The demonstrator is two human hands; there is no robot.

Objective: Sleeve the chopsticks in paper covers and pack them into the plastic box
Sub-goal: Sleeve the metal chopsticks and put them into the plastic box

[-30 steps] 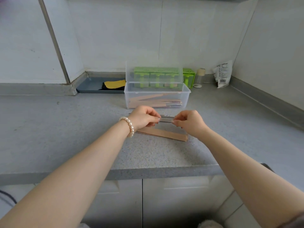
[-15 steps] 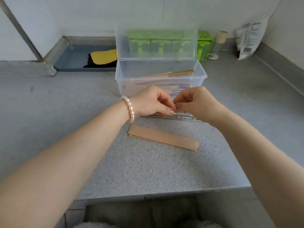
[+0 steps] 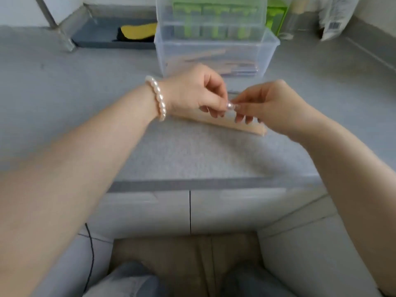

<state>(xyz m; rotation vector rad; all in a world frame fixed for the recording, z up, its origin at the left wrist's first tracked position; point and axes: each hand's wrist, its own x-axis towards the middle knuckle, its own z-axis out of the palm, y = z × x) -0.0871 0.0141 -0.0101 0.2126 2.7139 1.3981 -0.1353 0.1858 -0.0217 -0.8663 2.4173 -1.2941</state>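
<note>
My left hand (image 3: 192,93), with a pearl bracelet, and my right hand (image 3: 272,106) meet fingertip to fingertip above the counter. Both pinch the metal chopsticks (image 3: 230,106); only a small shiny end shows between the fingers, and the view is blurred. Right below the hands a brown paper cover (image 3: 242,126) lies flat on the counter, partly hidden by my fingers. Behind the hands stands the clear plastic box (image 3: 162,56), its lid (image 3: 211,18) propped upright at the back. Sleeved chopsticks (image 3: 214,61) lie inside it.
A dark tray (image 3: 96,37) with a yellow item sits at the back left. A green mould (image 3: 276,16), a small bottle (image 3: 295,13) and a white packet (image 3: 336,18) stand at the back right. The counter's front edge (image 3: 192,185) runs close below my hands.
My view has tilted down toward the counter edge. My hands have closed together, so less of the chopsticks shows, and they now hover over the paper cover.
</note>
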